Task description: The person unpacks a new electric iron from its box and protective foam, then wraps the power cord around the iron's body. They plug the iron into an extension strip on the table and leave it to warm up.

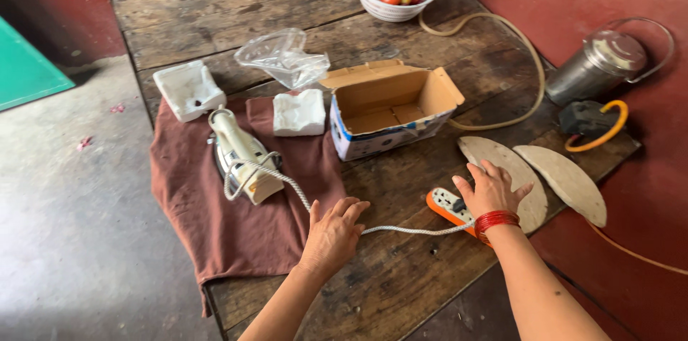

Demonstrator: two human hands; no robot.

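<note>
1. Open cardboard box (390,108), white and blue outside, lies on the rough wooden table (401,276), beside two white foam blocks (299,112).
2. White iron (240,154) rests on brown cloth (229,230); its braided cord (401,230) runs to the orange-white power strip (444,206).
3. Left hand (333,235) lies released at the cord.
4. Right hand (491,188) covers the strip, apparently pressing; grip unclear.

On the wooden counter (401,269), the left hand (333,235) touches the iron's cord (408,230); the right hand (491,189) rests on the orange power strip (446,205).

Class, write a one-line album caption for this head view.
Left hand rests on brown cloth beside a white iron; right hand on orange power strip.
</note>
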